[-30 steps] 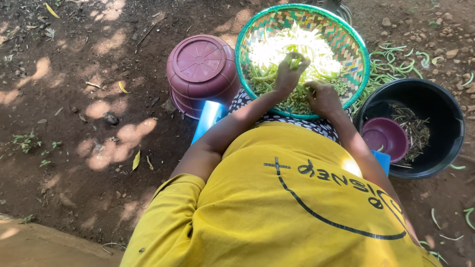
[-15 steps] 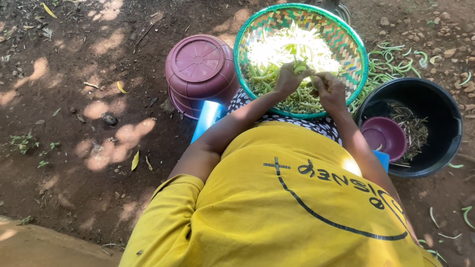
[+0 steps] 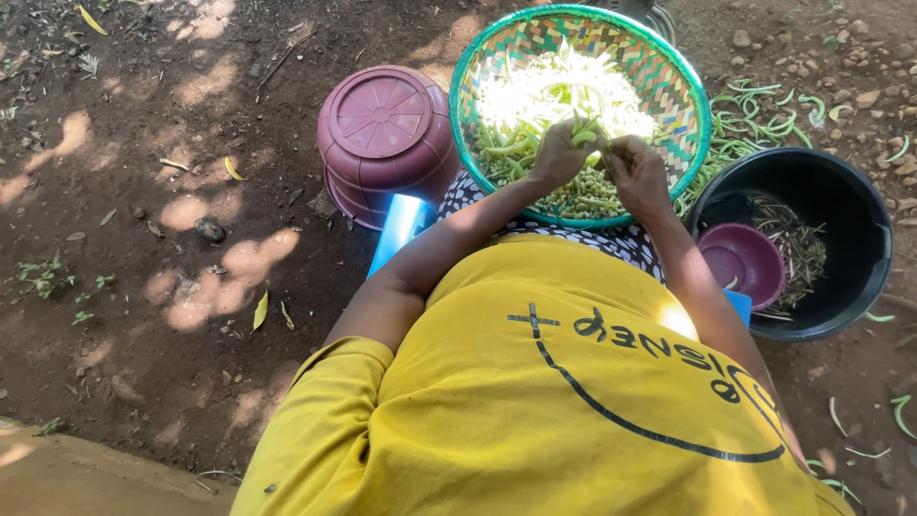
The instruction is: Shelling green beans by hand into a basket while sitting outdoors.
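outdoor yard, bare dirt ground, dappled shade, fallen leaves, woven basket, black tub

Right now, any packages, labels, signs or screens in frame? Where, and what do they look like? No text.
No packages, signs or screens.
Printed design on the yellow shirt: lower centre of the frame, on the person's back, dark lettering, a small cross and a long curved line.
Nothing printed shows on the woven basket, the maroon tubs or the black bucket.
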